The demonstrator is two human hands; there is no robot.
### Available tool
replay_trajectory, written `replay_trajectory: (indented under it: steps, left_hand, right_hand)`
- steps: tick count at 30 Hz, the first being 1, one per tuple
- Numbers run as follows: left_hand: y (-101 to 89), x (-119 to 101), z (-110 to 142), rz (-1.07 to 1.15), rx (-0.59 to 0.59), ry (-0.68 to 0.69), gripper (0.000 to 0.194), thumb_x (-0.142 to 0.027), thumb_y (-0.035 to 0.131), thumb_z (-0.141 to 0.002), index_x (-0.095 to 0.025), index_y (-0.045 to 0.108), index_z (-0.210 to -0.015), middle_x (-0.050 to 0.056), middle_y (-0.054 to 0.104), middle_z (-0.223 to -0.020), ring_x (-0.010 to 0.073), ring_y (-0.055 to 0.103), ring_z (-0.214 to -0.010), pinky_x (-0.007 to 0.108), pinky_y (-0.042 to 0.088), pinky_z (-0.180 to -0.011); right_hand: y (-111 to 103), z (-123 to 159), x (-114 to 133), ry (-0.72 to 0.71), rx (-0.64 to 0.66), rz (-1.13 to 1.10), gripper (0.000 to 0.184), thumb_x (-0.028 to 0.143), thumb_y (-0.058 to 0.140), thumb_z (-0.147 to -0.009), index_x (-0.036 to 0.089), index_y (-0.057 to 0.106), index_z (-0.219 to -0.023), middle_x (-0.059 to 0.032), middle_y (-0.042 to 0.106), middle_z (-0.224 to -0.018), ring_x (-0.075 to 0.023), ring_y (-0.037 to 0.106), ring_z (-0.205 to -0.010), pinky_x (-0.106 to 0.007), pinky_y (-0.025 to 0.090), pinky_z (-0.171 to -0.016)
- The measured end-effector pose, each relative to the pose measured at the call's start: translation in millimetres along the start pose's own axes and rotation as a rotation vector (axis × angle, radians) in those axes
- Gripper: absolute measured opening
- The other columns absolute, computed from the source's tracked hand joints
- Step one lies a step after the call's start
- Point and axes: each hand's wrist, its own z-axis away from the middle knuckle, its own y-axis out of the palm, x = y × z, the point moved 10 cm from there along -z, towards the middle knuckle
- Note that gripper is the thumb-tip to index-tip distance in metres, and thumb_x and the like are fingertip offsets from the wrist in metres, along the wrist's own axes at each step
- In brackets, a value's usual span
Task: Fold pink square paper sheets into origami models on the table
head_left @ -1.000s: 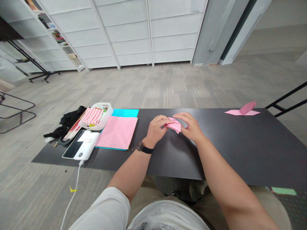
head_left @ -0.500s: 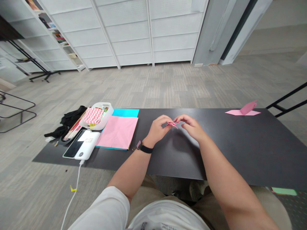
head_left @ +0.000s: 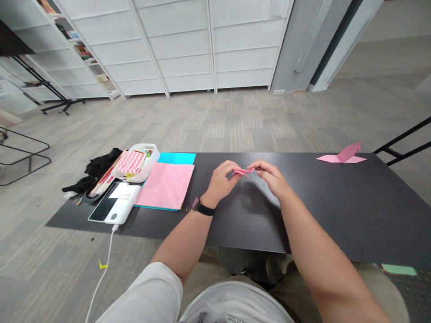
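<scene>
Held above the dark table [head_left: 235, 224] is a small folded piece of pink paper [head_left: 241, 172]. My left hand [head_left: 222, 179] pinches its left end between thumb and fingers. At the other end, my right hand [head_left: 269, 176] has its thumb and fingertips closed on the paper's tip. The fold's finer shape is too small to make out. Another folded pink paper piece [head_left: 348, 154], flat with a raised flap, lies at the table's far right.
To the left lie pink paper sheets [head_left: 166, 186] over blue paper [head_left: 178, 158]. Beside them stand a white basket [head_left: 153, 157], a phone [head_left: 107, 202] and a white power bank [head_left: 123, 204] with a cable [head_left: 107, 260]. Black cloth [head_left: 101, 163] and several pens sit further left.
My right hand's fingers have shifted slightly, and its thumb has come up nearer the fingertips at the paper's right end. The paper is tilted a little differently. My left hand stays nearly still.
</scene>
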Motion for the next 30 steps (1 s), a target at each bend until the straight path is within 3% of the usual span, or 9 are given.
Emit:
replay_trajectory:
  steps: [3, 6, 12, 17, 21, 30]
  left_hand:
    - [-4.9, 7, 0, 0.001, -0.062, -0.080, 0.006, -0.023, 0.072, -0.096, -0.019, 0.072, -0.090, 0.003, 0.073, -0.093, 0.0174, 0.067, -0.089, 0.032, 0.055, -0.088]
    - [-3.9, 18, 3, 0.021, -0.093, -0.162, 0.005, -0.021, 0.072, -0.092, -0.018, 0.069, -0.090, 0.001, 0.069, -0.086, 0.0159, 0.064, -0.081, 0.029, 0.053, -0.079]
    - [6.9, 29, 8, 0.066, -0.046, -0.227, 0.011, -0.028, 0.074, -0.094, -0.017, 0.071, -0.094, 0.001, 0.072, -0.086, 0.0166, 0.066, -0.080, 0.029, 0.054, -0.078]
    - [7.9, 28, 7, 0.081, -0.031, -0.233, 0.015, -0.032, 0.076, -0.094, -0.017, 0.072, -0.093, 0.002, 0.074, -0.087, 0.0171, 0.067, -0.081, 0.030, 0.055, -0.078]
    - [3.7, 23, 6, 0.050, -0.062, -0.209, 0.012, -0.027, 0.076, -0.092, -0.017, 0.070, -0.088, 0.000, 0.072, -0.083, 0.0152, 0.065, -0.077, 0.027, 0.052, -0.074]
    - [-7.3, -4, 9, -0.240, -0.177, -0.028, 0.022, -0.028, 0.072, -0.097, -0.021, 0.064, -0.079, -0.002, 0.066, -0.078, 0.0128, 0.061, -0.074, 0.027, 0.046, -0.073]
  right_hand:
    - [1, 1, 9, -0.077, -0.038, 0.085, 0.012, 0.036, 0.070, -0.092, 0.027, 0.073, -0.099, -0.0041, 0.073, -0.099, -0.0242, 0.070, -0.095, -0.042, 0.057, -0.092]
    - [5, 3, 15, -0.136, -0.100, 0.198, 0.017, 0.038, 0.080, -0.086, 0.026, 0.070, -0.094, -0.0029, 0.071, -0.093, -0.0226, 0.068, -0.088, -0.039, 0.057, -0.084]
    - [-1, 7, 9, -0.092, -0.267, 0.245, 0.018, 0.039, 0.074, -0.094, 0.025, 0.068, -0.084, -0.0010, 0.068, -0.079, -0.0185, 0.064, -0.072, -0.034, 0.055, -0.069]
    - [-2, 10, 21, -0.125, -0.311, 0.318, 0.013, 0.037, 0.075, -0.094, 0.026, 0.071, -0.088, -0.0020, 0.069, -0.081, -0.0194, 0.066, -0.072, -0.036, 0.057, -0.069]
    - [-1, 13, 32, -0.153, -0.350, 0.358, 0.008, 0.033, 0.073, -0.094, 0.026, 0.073, -0.096, -0.0032, 0.071, -0.085, -0.0198, 0.068, -0.073, -0.037, 0.060, -0.072]
    - [10, 15, 35, -0.106, -0.343, 0.322, 0.008, 0.032, 0.074, -0.092, 0.025, 0.073, -0.090, -0.0011, 0.070, -0.083, -0.0161, 0.064, -0.068, -0.030, 0.057, -0.063]
